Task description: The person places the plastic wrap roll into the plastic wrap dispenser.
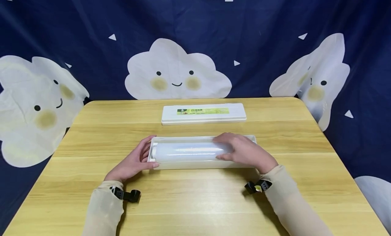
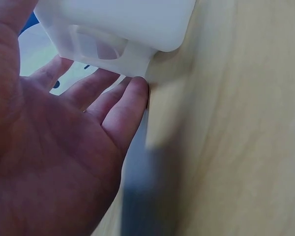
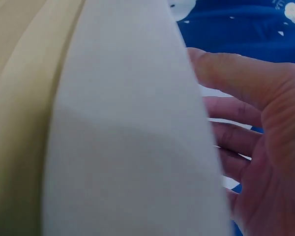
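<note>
A long white cling film box (image 1: 195, 165) lies lidless across the table, with a shiny roll of cling film (image 1: 189, 151) inside it. My left hand (image 1: 138, 159) grips the box's left end, thumb along the front and the other fingers around the end and back corner. In the left wrist view, fingertips (image 2: 137, 86) touch the lower edge of the box end (image 2: 113, 24). Over the right part of the roll, my right hand (image 1: 244, 151) has its thumb at the front and fingers at the back, straddling it. The box wall (image 3: 132, 123) hides the fingertips in the right wrist view.
Behind the box lies its white lid (image 1: 203, 114), with a yellow-green label facing up. The wooden table (image 1: 195, 202) reaches back to a dark blue curtain (image 1: 195, 19) printed with clouds. Each wrist wears a small black camera.
</note>
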Tool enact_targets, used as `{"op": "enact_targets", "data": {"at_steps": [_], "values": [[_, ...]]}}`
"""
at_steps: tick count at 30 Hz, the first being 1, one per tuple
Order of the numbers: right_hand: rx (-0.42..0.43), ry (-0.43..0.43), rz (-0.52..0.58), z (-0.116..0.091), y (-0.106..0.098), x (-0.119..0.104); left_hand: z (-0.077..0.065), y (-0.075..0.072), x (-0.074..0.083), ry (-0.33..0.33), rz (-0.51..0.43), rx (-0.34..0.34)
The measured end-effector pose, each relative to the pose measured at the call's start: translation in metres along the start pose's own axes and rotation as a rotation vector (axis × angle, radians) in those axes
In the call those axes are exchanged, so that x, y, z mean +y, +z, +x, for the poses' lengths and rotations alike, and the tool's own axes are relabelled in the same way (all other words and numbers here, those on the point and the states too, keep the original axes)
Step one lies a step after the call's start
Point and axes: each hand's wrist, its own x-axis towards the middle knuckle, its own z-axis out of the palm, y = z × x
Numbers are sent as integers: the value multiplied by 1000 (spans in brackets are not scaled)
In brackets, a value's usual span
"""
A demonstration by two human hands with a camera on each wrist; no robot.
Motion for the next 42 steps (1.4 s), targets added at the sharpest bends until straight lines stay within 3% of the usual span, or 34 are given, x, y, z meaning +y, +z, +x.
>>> {"op": "enact_targets", "data": {"at_steps": [5, 10, 15, 24, 30, 33, 38, 42], "values": [[31, -42, 26, -1, -22, 4, 2, 1, -2, 6, 12, -6], [79, -37, 164, -3, -43, 11, 2, 0, -2, 1, 23, 9], [120, -16, 240, -9, -51, 24, 1, 0, -3, 10, 24, 12], [299, 49, 421, -14, -59, 43, 2, 1, -3, 13, 23, 4], [270, 122, 460, -4, -60, 55, 1, -2, -2, 9, 29, 12], [244, 117, 461, 3, -59, 62, 2, -2, -2, 16, 29, 13], [248, 103, 417, 9, -58, 74, 2, -1, -2, 11, 14, 10], [239, 147, 369, 12, -60, 83, 1, 0, -2, 5, 10, 11]]}}
